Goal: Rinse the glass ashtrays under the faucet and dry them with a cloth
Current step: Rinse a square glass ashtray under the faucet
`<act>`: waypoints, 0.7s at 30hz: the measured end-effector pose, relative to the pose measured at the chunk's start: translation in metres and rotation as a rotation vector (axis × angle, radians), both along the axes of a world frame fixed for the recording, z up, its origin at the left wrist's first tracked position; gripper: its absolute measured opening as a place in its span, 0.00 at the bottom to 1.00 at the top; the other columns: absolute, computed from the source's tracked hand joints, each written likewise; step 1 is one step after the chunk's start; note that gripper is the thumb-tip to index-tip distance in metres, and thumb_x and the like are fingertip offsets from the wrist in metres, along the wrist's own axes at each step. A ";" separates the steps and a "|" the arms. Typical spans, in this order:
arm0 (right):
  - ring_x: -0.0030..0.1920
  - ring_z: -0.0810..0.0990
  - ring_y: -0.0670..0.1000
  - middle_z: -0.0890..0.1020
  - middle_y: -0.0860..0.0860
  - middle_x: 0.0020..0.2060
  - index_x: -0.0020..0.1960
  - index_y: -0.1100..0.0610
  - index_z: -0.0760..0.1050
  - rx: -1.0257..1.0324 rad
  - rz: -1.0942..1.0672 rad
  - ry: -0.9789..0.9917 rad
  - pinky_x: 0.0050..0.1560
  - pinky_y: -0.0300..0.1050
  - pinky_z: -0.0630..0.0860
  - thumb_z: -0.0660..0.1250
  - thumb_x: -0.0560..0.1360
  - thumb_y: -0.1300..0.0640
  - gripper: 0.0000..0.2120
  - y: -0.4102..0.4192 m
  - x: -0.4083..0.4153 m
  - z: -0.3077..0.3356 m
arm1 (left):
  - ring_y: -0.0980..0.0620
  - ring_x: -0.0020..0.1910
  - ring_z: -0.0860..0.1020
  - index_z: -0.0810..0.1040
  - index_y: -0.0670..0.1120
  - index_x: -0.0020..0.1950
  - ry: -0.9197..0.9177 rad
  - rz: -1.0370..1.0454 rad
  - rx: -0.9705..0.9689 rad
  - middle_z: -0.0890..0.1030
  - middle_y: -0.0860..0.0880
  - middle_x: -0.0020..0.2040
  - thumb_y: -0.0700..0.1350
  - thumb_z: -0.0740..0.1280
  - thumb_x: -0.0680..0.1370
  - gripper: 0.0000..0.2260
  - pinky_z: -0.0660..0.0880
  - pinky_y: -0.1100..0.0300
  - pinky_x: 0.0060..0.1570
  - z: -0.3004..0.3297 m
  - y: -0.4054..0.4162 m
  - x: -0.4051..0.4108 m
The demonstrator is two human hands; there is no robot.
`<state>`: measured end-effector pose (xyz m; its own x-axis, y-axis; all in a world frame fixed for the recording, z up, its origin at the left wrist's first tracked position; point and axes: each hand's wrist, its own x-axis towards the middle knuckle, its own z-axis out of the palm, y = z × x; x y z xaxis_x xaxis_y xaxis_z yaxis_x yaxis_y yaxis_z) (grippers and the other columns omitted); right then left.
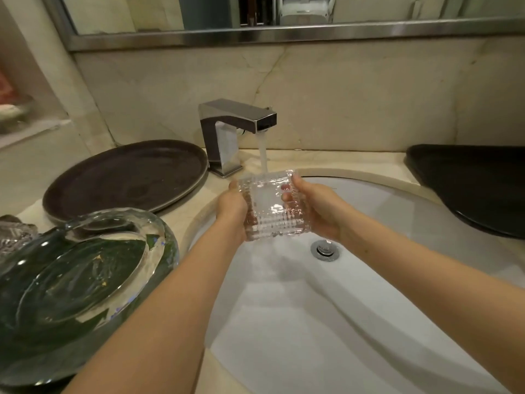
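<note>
A square, ribbed clear glass ashtray (270, 207) is tilted under the running stream from the chrome faucet (235, 120), above the white sink (397, 223). My left hand (231, 209) grips its left edge and my right hand (318, 210) grips its right edge, fingers curled behind the glass. Water runs off the ashtray into the basin. A large round clear glass ashtray (85, 268) lies on a dark tray at the left front. Part of another cut-glass piece (14, 231) shows at the far left. No cloth is in view.
A round dark brown tray (127, 177) lies on the marble counter left of the faucet. A black tray (471, 186) sits on the counter at the right. The sink drain (326, 249) is below my right hand. A mirror frame runs along the top.
</note>
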<state>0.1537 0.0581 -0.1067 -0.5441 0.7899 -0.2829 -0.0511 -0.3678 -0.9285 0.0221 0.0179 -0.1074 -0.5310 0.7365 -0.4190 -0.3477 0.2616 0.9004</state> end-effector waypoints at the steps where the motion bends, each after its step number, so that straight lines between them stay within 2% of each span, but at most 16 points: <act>1: 0.36 0.78 0.49 0.78 0.53 0.38 0.53 0.61 0.72 0.010 0.051 0.049 0.39 0.44 0.75 0.57 0.80 0.52 0.13 0.001 0.006 0.002 | 0.54 0.19 0.73 0.70 0.45 0.40 -0.046 -0.005 0.000 0.74 0.51 0.23 0.56 0.49 0.83 0.21 0.73 0.62 0.25 0.000 -0.002 0.001; 2: 0.37 0.78 0.49 0.77 0.54 0.40 0.52 0.62 0.73 0.016 0.085 0.091 0.41 0.45 0.75 0.57 0.80 0.57 0.09 0.001 0.010 0.002 | 0.53 0.20 0.74 0.70 0.45 0.39 -0.092 -0.010 -0.002 0.74 0.50 0.25 0.57 0.49 0.82 0.21 0.73 0.60 0.26 0.002 -0.005 0.002; 4: 0.38 0.80 0.51 0.79 0.56 0.41 0.52 0.64 0.73 0.004 0.131 0.169 0.43 0.45 0.78 0.57 0.78 0.64 0.08 0.000 0.016 0.004 | 0.47 0.30 0.79 0.73 0.45 0.44 -0.176 -0.047 -0.007 0.79 0.46 0.35 0.60 0.48 0.82 0.23 0.75 0.55 0.29 0.005 -0.009 0.002; 6: 0.36 0.81 0.51 0.80 0.57 0.40 0.51 0.65 0.73 -0.007 0.123 0.188 0.39 0.44 0.80 0.57 0.78 0.65 0.07 -0.003 0.017 0.003 | 0.45 0.35 0.79 0.74 0.44 0.48 -0.166 -0.126 -0.019 0.80 0.43 0.40 0.61 0.49 0.81 0.23 0.75 0.54 0.29 0.007 -0.010 0.003; 8: 0.34 0.81 0.50 0.80 0.56 0.39 0.48 0.64 0.73 0.020 0.073 0.145 0.37 0.45 0.79 0.59 0.78 0.65 0.05 -0.005 0.014 -0.001 | 0.46 0.36 0.78 0.74 0.45 0.48 -0.092 -0.180 -0.022 0.79 0.44 0.40 0.60 0.52 0.81 0.21 0.75 0.55 0.32 0.007 -0.009 0.004; 10: 0.35 0.82 0.50 0.80 0.56 0.40 0.48 0.63 0.75 0.051 0.003 0.085 0.37 0.45 0.79 0.60 0.78 0.62 0.06 -0.007 0.008 -0.005 | 0.50 0.37 0.74 0.72 0.45 0.49 0.063 -0.191 -0.003 0.75 0.47 0.40 0.58 0.53 0.81 0.18 0.74 0.57 0.37 0.005 -0.007 0.004; 11: 0.35 0.82 0.51 0.80 0.56 0.39 0.48 0.62 0.75 0.057 -0.042 0.056 0.34 0.43 0.79 0.60 0.79 0.58 0.09 -0.007 0.005 -0.006 | 0.52 0.39 0.72 0.72 0.45 0.54 0.123 -0.211 0.020 0.72 0.48 0.41 0.56 0.54 0.81 0.16 0.73 0.57 0.39 0.003 -0.005 0.003; 13: 0.32 0.80 0.50 0.80 0.55 0.36 0.48 0.61 0.75 0.047 -0.130 0.000 0.31 0.41 0.76 0.57 0.80 0.50 0.15 -0.005 0.002 -0.008 | 0.52 0.42 0.72 0.69 0.44 0.63 0.137 -0.262 0.086 0.72 0.48 0.46 0.53 0.55 0.82 0.16 0.74 0.58 0.41 -0.002 -0.002 0.001; 15: 0.32 0.77 0.49 0.78 0.53 0.35 0.47 0.59 0.74 0.015 -0.183 -0.032 0.31 0.41 0.74 0.54 0.81 0.46 0.18 -0.001 0.005 -0.007 | 0.52 0.43 0.75 0.68 0.43 0.67 0.100 -0.320 0.141 0.75 0.47 0.50 0.52 0.57 0.81 0.19 0.76 0.56 0.43 -0.001 -0.003 0.001; 16: 0.32 0.75 0.49 0.77 0.52 0.36 0.48 0.58 0.74 0.004 -0.212 -0.051 0.30 0.40 0.72 0.52 0.81 0.46 0.19 0.001 0.007 -0.007 | 0.51 0.42 0.77 0.68 0.41 0.68 0.068 -0.341 0.174 0.77 0.46 0.51 0.52 0.58 0.81 0.20 0.78 0.55 0.44 -0.001 -0.003 0.002; 19: 0.31 0.71 0.47 0.76 0.51 0.37 0.56 0.59 0.73 -0.021 -0.265 -0.106 0.26 0.36 0.68 0.49 0.82 0.46 0.20 0.004 0.011 -0.010 | 0.56 0.33 0.79 0.70 0.38 0.65 0.000 -0.353 0.277 0.79 0.46 0.45 0.46 0.58 0.82 0.15 0.78 0.62 0.33 0.003 -0.005 0.006; 21: 0.32 0.72 0.48 0.77 0.53 0.39 0.63 0.62 0.69 -0.062 -0.252 -0.089 0.27 0.39 0.70 0.49 0.82 0.48 0.21 0.002 0.007 -0.012 | 0.54 0.36 0.80 0.73 0.39 0.61 0.008 -0.320 0.293 0.80 0.45 0.47 0.46 0.58 0.82 0.13 0.79 0.60 0.36 0.002 -0.004 0.005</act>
